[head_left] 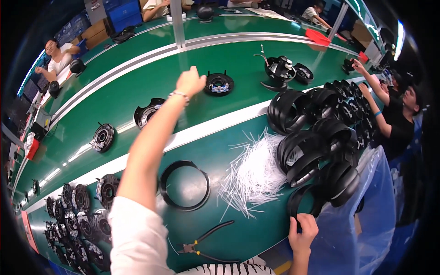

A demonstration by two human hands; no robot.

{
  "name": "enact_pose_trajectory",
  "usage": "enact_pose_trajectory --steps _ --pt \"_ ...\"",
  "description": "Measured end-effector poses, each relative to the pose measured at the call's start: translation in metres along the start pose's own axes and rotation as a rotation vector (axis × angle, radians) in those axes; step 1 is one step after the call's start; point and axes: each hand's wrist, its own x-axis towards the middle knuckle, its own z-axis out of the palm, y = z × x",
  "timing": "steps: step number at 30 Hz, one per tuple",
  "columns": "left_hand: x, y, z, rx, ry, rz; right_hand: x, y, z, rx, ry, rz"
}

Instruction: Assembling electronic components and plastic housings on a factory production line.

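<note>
My left hand (191,82) reaches over the green belt, its fingers curled closed beside the left edge of a round black base with electronic parts (219,87). Whether anything is in those fingers is hidden. At the lower right, my right hand (303,231) is closed on the lower edge of a black ring (294,201), next to the stacked rings. Another black ring (207,188) lies flat on the table between my arms. Below it rest cutting pliers (197,243) with black and yellow handles, partly spread. A heap of thin white strips (256,174) lies at the middle.
Stacked black rings (302,151) crowd the right, beside a clear plastic bag (366,201). Many round black assemblies (85,224) fill the lower left. More bases (102,137) and an opened dome unit (279,68) sit on the belt (247,59). Other people work across and at right.
</note>
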Motion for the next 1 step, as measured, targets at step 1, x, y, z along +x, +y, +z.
enact_pose_trajectory --steps 1 --pt "0.0025 0.0048 0.0033 -0.012 -0.001 0.007 -0.0013 -0.0008 -0.0037 -0.023 0.017 0.001"
